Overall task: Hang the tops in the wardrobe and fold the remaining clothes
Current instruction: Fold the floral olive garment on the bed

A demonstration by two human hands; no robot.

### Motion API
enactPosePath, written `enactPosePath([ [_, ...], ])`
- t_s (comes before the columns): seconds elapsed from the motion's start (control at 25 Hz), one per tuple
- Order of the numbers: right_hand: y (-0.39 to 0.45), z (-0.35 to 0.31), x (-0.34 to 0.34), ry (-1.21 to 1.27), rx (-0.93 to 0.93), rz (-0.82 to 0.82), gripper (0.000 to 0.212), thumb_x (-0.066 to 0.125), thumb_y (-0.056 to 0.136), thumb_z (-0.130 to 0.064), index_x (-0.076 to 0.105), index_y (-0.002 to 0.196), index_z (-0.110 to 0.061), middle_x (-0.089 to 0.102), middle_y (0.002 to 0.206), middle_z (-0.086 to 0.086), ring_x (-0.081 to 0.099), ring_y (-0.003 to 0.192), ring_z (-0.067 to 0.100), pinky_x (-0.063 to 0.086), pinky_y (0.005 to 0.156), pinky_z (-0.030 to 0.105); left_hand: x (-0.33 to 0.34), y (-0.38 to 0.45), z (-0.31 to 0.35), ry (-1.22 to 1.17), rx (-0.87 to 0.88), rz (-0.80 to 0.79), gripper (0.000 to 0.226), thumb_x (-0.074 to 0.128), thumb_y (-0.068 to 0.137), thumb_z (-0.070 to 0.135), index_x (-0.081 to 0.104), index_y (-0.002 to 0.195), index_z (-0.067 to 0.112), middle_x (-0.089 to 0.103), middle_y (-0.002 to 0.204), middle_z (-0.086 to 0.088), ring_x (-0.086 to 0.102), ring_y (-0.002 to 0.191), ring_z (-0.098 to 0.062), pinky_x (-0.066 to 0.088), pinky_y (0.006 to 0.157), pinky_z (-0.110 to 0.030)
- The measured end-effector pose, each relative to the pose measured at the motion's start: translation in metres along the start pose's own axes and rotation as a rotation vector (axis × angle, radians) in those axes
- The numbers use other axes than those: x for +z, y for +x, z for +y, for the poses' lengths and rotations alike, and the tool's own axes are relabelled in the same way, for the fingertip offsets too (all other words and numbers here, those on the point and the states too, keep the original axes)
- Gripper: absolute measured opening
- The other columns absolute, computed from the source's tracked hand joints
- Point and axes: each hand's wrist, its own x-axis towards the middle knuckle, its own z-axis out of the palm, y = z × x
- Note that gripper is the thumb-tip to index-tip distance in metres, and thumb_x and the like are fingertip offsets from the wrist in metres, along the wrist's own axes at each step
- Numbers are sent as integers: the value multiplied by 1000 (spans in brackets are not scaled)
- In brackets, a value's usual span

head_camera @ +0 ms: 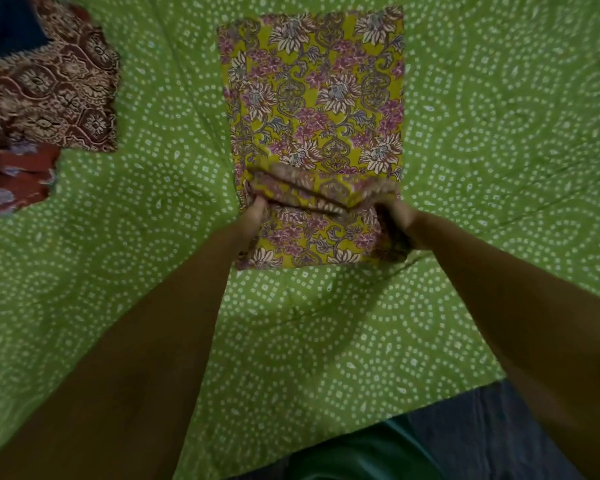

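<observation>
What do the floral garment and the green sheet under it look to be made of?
Floral garment: thin woven cloth, probably printed cotton; matte, and it bunches in soft folds where both hands grip it. Green sheet: also looks like matte cotton, white dotted print, shallow creases. Fibre can't be confirmed.

A green sheet with white dotted swirls (dimly lit) covers perhaps a bed.

- A bed covered by a green sheet with white dotted swirls.
- A yellow floral garment, folded into a long rectangle, lies on it at the middle.
- A maroon printed cloth lies far left, well apart, with red cloth beside it.
</observation>
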Motion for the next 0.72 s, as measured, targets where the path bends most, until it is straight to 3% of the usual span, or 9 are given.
enactPosePath([
  [0.08,2,0,-2,73,22,50,89,36,70,-87,60,123,-20,67,114,11,63,103,28,47,96,43,0,-8,10,8,38,-54,61,6,100,51,7,153,22,10,160,-4,17,145,-22,17,116,-37],
  [0.2,3,16,-3,121,-27,188,112,44,50,-95,59,128,-17,65,120,12,61,108,30,44,101,46,-6,-8,0,-2,63,-68,64,10,97,59,8,152,28,8,160,1,11,147,-19,12,117,-42],
  [0.28,-9,31,4,107,-78,363,88,61,59,-83,69,109,-11,71,102,8,68,88,21,55,83,32,-10,-19,-17,13,49,-64,67,29,93,64,41,142,20,41,147,-7,40,134,-20,29,110,-38],
  [0.32,-18,41,9,113,-128,397,64,68,71,-67,69,101,-11,71,94,5,69,77,16,56,71,25,-13,-27,-29,101,57,-21,57,43,90,62,63,112,14,62,114,-9,59,106,-19,42,93,-30],
  [0.36,-26,52,15,102,-166,419,44,70,79,-51,68,99,-12,71,91,5,68,74,14,56,67,24,-17,-35,-42,220,69,56,45,55,88,55,59,74,12,57,76,-4,56,70,-14,41,68,-21],
  [0.4,-30,66,20,85,-195,445,32,69,84,-40,67,101,-12,71,92,5,68,76,15,57,70,27,-18,-41,-56,286,90,157,49,62,86,48,40,57,15,38,58,0,38,52,-12,28,53,-22],
  [0.52,-52,98,40,44,-183,451,22,63,91,-28,69,100,-9,72,94,6,67,71,7,55,70,23,-14,-68,-102,241,101,235,54,62,89,40,29,54,17,26,53,1,28,51,-14,19,54,-31],
  [0.6,-68,121,54,22,-160,398,16,60,93,-22,68,99,-9,72,91,3,66,70,3,51,61,13,-12,-88,-134,178,79,205,46,60,91,38,40,55,17,39,53,0,38,54,-14,27,54,-30],
  [0.72,-91,142,63,147,-160,368,19,58,94,-26,65,96,-8,71,87,4,68,77,17,54,62,24,-9,-106,-163,185,85,172,24,56,94,38,58,81,18,63,77,-12,55,72,-19,46,71,-38],
])
